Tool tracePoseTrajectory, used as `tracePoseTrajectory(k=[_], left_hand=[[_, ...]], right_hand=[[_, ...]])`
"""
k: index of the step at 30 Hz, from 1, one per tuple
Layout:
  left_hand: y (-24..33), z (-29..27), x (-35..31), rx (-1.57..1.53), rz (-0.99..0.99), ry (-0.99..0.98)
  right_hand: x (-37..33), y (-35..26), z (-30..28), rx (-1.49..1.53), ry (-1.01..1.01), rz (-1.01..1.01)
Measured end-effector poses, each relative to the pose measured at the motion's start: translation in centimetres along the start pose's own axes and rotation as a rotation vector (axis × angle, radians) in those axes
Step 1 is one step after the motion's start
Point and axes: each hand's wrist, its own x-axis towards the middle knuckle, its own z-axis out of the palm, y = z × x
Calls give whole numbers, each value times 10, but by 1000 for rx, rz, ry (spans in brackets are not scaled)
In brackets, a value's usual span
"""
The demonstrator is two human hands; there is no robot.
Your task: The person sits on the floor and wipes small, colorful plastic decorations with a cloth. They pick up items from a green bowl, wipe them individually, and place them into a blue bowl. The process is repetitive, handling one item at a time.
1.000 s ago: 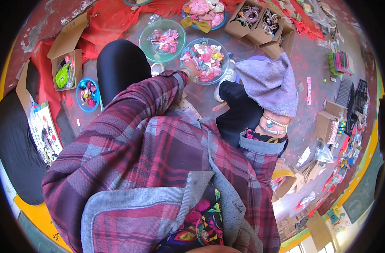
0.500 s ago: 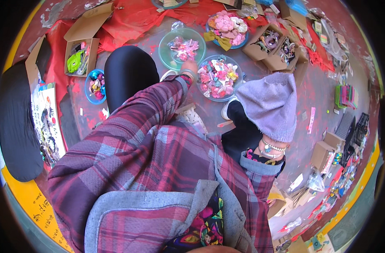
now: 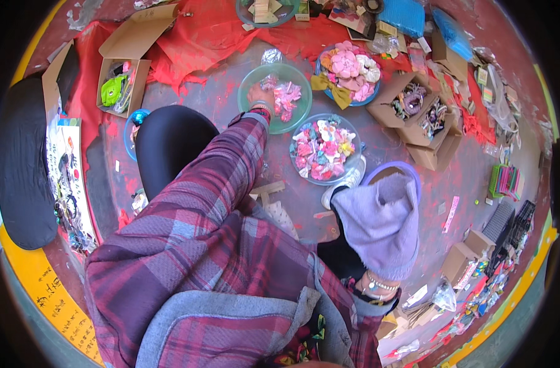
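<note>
Bowls (image 3: 290, 125) of fabric ornaments (image 3: 287, 100) suggest a craft workshop.

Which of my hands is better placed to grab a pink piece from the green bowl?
Left, I'd say: the left hand reaches into the green bowl, beside the pink pieces. The right wrist is farther off, its hand hidden by lavender cloth.
</note>
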Motion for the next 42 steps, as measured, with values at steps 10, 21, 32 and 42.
tracePoseTrajectory(k=[10,21,32,42], left_hand=[[34,16,31,152,-202,-162],[14,28,32,-43,-28,-190],[17,-28,27,-222,-214,-328],[68,-132,-36,-1887,-686,-678]], right_hand=[[22,-7,22,243,362,172],[26,-12,31,344,164,217],[-17,28,57,-272,194,-203],[0,17,-22,-611,-166,-360]])
